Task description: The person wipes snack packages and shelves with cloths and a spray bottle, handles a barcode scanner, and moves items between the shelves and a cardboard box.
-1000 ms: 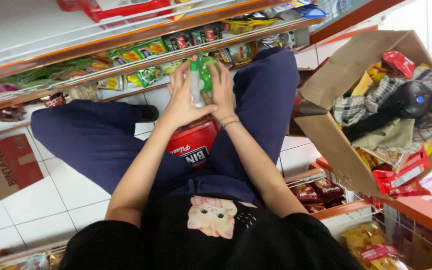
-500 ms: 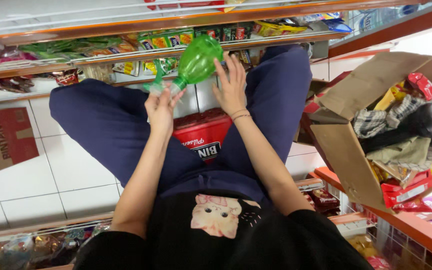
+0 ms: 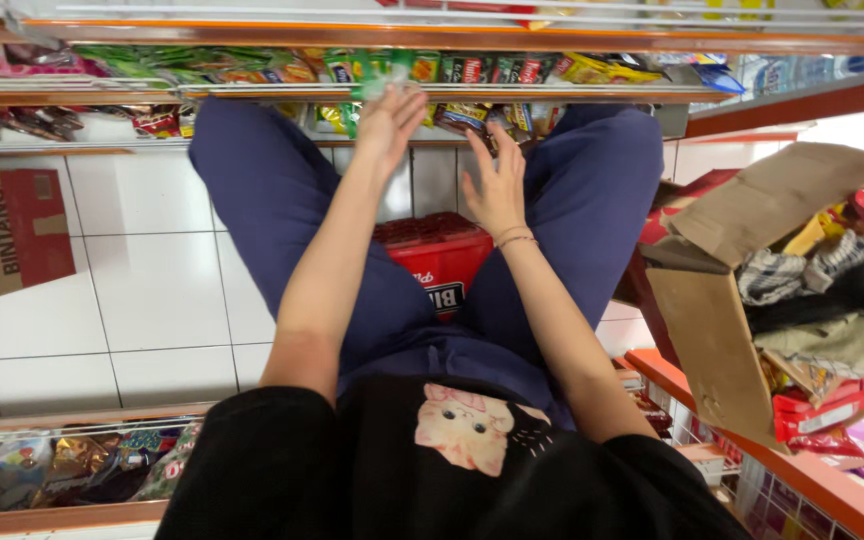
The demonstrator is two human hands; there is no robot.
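Where the left hand [image 3: 389, 122] reaches the shelf rail [image 3: 252, 92] at 12 o'clock, we see its fingers closed loosely about a green packet [image 3: 377, 78]; the packet is blurred, and we cannot tell how firm the grip is. The packet sits at the shelf edge, among the front row of snack packets [image 3: 512, 70].

We see the right hand [image 3: 500, 180] at 1 o'clock, just below the shelf. Its fingers are spread wide and it holds nothing. A thin bracelet [image 3: 515, 238] circles the wrist.

Between the two forearms, at centre, we note a red plastic crate [image 3: 432, 250] on the white tiled floor [image 3: 142, 290]. The legs in dark blue trousers [image 3: 262, 200] pass on either side of the crate.

At 9 o'clock a flat cardboard carton [image 3: 7, 235] with a red panel lies on the floor. At 3 o'clock an open cardboard box [image 3: 722, 340] stands tilted, and it holds checked cloth [image 3: 802, 275], a dark round object and red packets [image 3: 817, 410]. At 7 o'clock a lower shelf [image 3: 62, 465] carries further packets behind a wire rail.
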